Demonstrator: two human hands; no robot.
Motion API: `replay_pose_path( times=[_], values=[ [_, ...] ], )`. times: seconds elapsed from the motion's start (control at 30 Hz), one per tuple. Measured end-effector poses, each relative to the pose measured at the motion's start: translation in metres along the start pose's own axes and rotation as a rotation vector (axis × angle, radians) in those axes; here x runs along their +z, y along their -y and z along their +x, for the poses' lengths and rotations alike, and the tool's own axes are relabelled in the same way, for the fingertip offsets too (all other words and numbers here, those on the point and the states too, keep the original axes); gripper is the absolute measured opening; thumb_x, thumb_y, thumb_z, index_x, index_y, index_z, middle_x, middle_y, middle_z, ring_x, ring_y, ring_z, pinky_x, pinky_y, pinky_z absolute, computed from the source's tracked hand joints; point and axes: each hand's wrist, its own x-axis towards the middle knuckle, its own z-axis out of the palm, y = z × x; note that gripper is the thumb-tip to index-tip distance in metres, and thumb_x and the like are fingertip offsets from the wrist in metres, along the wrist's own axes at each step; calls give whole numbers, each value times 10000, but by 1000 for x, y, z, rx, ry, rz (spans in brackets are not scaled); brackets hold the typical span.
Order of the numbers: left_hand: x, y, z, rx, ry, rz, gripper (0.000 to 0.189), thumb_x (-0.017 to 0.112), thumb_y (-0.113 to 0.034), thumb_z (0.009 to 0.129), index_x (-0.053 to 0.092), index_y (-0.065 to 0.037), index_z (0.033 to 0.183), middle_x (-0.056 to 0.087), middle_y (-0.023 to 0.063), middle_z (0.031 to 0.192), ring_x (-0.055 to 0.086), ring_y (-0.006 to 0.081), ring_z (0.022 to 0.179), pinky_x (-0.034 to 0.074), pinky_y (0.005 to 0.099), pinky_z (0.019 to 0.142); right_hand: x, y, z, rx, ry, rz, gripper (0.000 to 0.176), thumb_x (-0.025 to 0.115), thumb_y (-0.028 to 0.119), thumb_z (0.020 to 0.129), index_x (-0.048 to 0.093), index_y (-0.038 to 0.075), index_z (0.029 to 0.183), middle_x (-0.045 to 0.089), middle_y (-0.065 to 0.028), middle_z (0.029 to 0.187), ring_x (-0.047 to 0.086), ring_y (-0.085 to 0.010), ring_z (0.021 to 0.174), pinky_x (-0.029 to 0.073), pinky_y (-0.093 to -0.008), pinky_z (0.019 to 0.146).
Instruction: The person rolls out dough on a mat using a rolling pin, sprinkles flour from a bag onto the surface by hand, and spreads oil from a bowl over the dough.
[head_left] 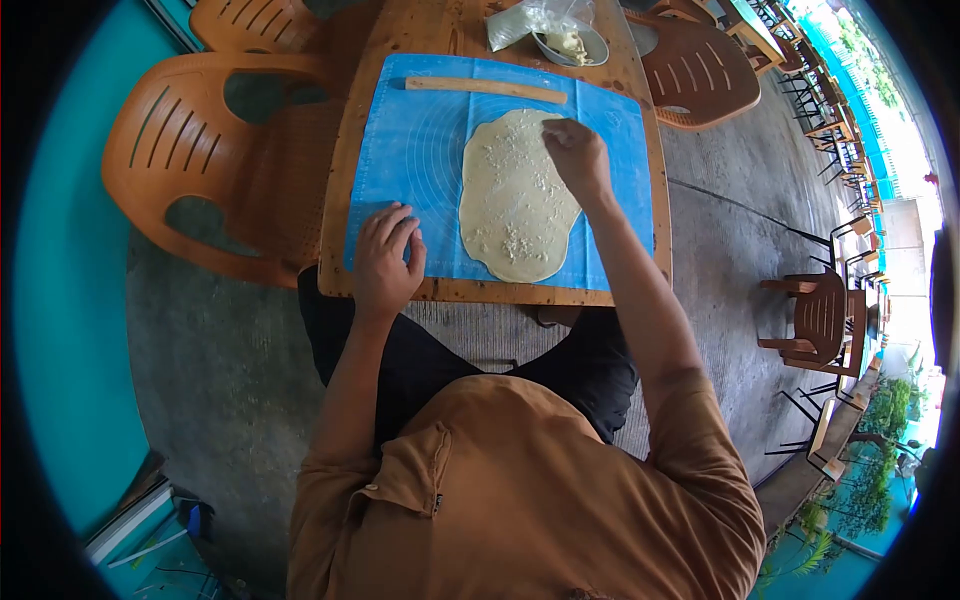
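A flat, rolled-out sheet of dough [507,190] lies on a blue silicone mat [410,150], with white crumbs scattered in patches over it. My right hand [577,155] is above the dough's upper right edge, its fingers pinched together; what they hold, if anything, is too small to make out. At the mat's lower left, my left hand [388,250] rests palm down, open, with fingers slightly bent and the thumb apart. It is left of the dough and not touching it. Across the top of the mat, beyond the dough, lies a wooden rolling pin [485,90].
The mat covers much of a wooden table [440,35]. At its far end stand a bowl [590,48] with pale contents and a clear plastic bag [513,25]. Orange plastic chairs [165,150] flank the left side, and a brown chair [700,75] stands at the right.
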Motion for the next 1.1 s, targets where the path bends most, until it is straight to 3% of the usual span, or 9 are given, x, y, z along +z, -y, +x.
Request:
replay_pose_path(
  times=[0.07,0.17,0.37,0.43,0.53,0.67,0.73,0.87,1.1],
  values=[
    [1,-1,1,-6,-3,8,136,681,-74,955,727,17,1045,705,141,1212,646,344,1243,522,483,1070,2,-8,8,-198,-163,23,198,743,102,910,793,40,1092,804,-159,986,790,-279,915,607,-376,846],
    [-1,-1,1,6,2,15,134,681,-75,956,731,14,1042,705,140,1214,644,343,1250,524,483,1070,4,-8,7,-81,132,114,169,754,116,911,794,35,1054,804,-156,989,787,-291,918,609,-387,849],
    [0,-1,2,-5,-2,3,132,676,-76,961,737,13,1036,710,138,1206,655,337,1233,525,483,1068,12,-11,23,-298,-89,-79,155,760,121,909,787,38,1037,794,-168,969,775,-326,901,607,-403,847],
    [0,-1,1,-14,-3,0,129,676,-76,960,740,15,1026,713,138,1201,661,335,1222,527,483,1062,8,-9,27,17,119,25,166,725,132,968,793,60,1102,786,-133,951,773,-287,906,610,-377,797],
    [-1,-1,2,-17,-5,-7,130,676,-77,960,742,17,1020,714,140,1200,661,336,1222,530,483,1059,6,-13,21,-296,5,-228,179,724,122,957,792,72,1115,771,-156,1003,768,-283,944,605,-382,812],
    [-1,-1,2,-11,2,7,134,674,-80,962,742,20,1021,714,141,1198,662,336,1221,531,485,1058,9,-7,25,-10,81,-158,168,727,108,899,789,75,1052,737,-167,1158,734,-351,977,593,-429,868],
    [0,0,1,-10,-1,-5,135,673,-80,962,743,22,1014,713,140,1199,656,332,1230,524,483,1066,12,-11,39,-292,24,-240,227,697,92,911,787,88,1119,733,-140,1240,712,-339,1083,570,-417,931],
    [-1,1,2,-10,10,21,136,671,-80,961,739,20,1022,707,142,1199,650,327,1235,516,480,1074,32,-28,80,-378,-40,-346,324,662,81,931,769,130,1233,719,-109,1296,654,-307,1234,515,-437,1027],
    [-4,-2,4,-11,19,31,124,682,-51,932,709,5,1038,694,142,1183,648,318,1230,512,475,1084,46,-44,119,-445,256,-561,352,713,227,974,744,208,1324,690,-95,1352,557,-284,1375,410,-514,1090]
  ],
)
